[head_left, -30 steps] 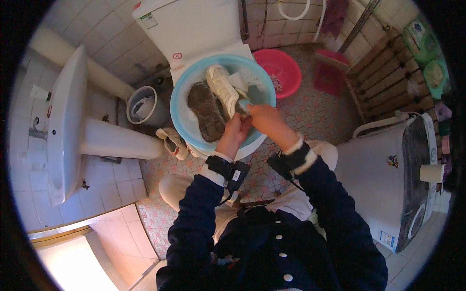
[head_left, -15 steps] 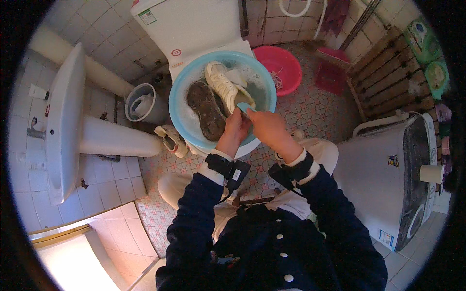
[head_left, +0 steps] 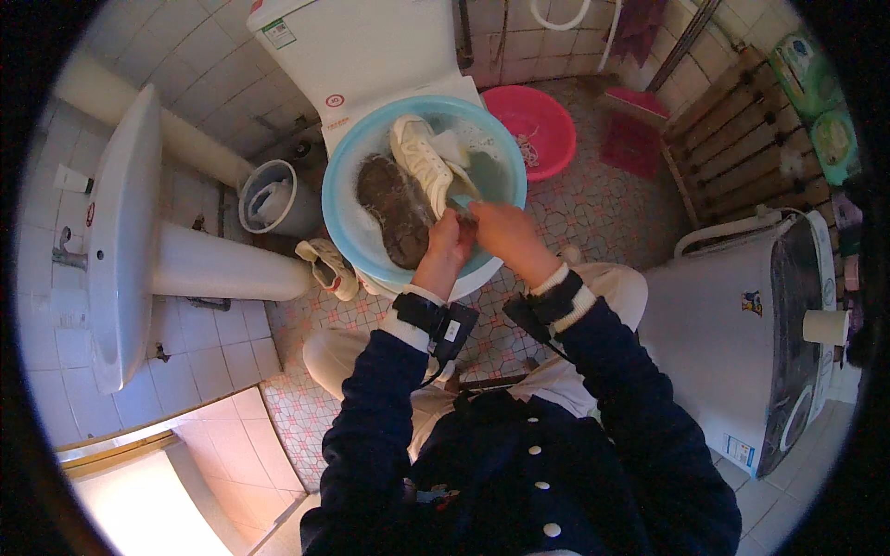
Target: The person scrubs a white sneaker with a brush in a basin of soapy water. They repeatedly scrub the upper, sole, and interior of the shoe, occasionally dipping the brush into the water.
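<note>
Cream shoe (head_left: 414, 153) lies in a light-blue basin (head_left: 336, 208), toe away from the person, heel end toward them. Left hand (head_left: 451, 239) at the heel end, fingers bent and closed on it; fingertips partly hidden. Right hand (head_left: 505, 236) just beside, fingers curled and pressed together around a small light-blue tool (head_left: 462, 199), mostly covered, its end at the shoe opening; kind unclear. Brown sole-shaped piece (head_left: 393, 213) lies left of shoe, in sudsy water. White piece (head_left: 451, 146) right of shoe, can't tell what. Basin sits on white toilet (head_left: 371, 51). Pink basin (head_left: 554, 120) behind it to the right, whitish strings inside. Another light shoe (head_left: 326, 269) on patterned floor, left of toilet. Further left, bucket (head_left: 293, 211) and sink (head_left: 130, 232). Far right, washing machine (head_left: 709, 324).
</note>
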Tool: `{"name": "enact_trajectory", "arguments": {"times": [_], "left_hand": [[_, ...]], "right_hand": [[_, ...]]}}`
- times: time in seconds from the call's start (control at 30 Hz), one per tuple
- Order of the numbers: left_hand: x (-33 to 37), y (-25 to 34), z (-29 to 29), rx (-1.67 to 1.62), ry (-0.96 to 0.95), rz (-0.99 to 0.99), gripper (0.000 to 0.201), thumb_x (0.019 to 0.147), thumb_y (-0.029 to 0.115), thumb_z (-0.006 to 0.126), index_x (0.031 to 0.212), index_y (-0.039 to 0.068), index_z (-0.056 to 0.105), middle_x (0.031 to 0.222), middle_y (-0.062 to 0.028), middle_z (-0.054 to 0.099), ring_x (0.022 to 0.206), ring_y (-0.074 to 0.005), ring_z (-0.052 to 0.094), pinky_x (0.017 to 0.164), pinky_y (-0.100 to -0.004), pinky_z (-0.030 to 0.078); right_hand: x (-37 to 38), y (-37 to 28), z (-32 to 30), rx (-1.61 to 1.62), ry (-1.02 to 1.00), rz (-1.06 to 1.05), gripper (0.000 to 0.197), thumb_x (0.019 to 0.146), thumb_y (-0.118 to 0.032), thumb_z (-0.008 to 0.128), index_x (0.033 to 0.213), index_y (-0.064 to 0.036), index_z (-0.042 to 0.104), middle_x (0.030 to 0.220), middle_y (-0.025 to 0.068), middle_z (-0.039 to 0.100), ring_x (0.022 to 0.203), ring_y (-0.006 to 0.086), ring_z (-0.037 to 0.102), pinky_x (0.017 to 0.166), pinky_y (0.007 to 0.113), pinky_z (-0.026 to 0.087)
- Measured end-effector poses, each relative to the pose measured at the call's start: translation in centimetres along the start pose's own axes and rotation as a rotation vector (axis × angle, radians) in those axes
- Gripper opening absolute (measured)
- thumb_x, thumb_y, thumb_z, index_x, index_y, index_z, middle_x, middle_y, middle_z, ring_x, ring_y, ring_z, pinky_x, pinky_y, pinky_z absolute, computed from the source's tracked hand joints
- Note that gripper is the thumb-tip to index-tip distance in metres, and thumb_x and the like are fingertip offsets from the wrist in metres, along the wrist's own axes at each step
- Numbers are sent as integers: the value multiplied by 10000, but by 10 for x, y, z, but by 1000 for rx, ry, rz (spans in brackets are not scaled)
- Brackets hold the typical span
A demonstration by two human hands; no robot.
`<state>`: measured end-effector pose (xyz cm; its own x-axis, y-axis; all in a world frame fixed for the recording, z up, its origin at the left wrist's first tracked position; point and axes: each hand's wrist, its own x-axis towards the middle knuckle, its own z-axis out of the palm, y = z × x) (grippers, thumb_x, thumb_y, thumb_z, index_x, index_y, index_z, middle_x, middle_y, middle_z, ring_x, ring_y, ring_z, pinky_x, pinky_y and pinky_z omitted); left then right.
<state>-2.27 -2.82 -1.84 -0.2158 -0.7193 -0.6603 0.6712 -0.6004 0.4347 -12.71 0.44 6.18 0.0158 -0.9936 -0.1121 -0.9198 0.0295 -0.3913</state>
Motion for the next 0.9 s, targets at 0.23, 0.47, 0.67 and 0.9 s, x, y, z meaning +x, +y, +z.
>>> {"name": "enact_trajectory", "arguments": {"times": [0.23,0.47,0.67,0.9], "left_hand": [[4,3,-1,-17,-115,37,231,877,110,368,1078,3,411,938,-130,505,867,-281,548,741,-424,489],[-2,4,4,52,19,2,254,920,186,335,1069,-1,422,988,-151,523,899,-267,540,817,-400,461],[-4,6,4,-2,-59,36,240,890,146,355,1081,13,413,939,-121,509,836,-254,542,731,-403,487],[7,2,-6,70,-74,14,289,898,165,362,1140,11,399,973,-125,522,831,-244,549,751,-396,483]], "right_hand": [[-3,4,1,-19,51,-99,157,786,-148,471,900,-97,566,836,143,600,801,347,577,652,459,455],[5,-4,-13,-19,2,-9,169,761,-166,497,861,-64,588,819,143,616,794,330,606,660,447,484],[-5,0,-9,30,-6,-84,179,764,-189,499,826,-63,611,828,155,622,792,332,608,662,442,483],[12,6,-6,-76,-61,-34,220,784,-152,471,972,-93,567,832,135,610,799,334,590,665,442,470]]}}
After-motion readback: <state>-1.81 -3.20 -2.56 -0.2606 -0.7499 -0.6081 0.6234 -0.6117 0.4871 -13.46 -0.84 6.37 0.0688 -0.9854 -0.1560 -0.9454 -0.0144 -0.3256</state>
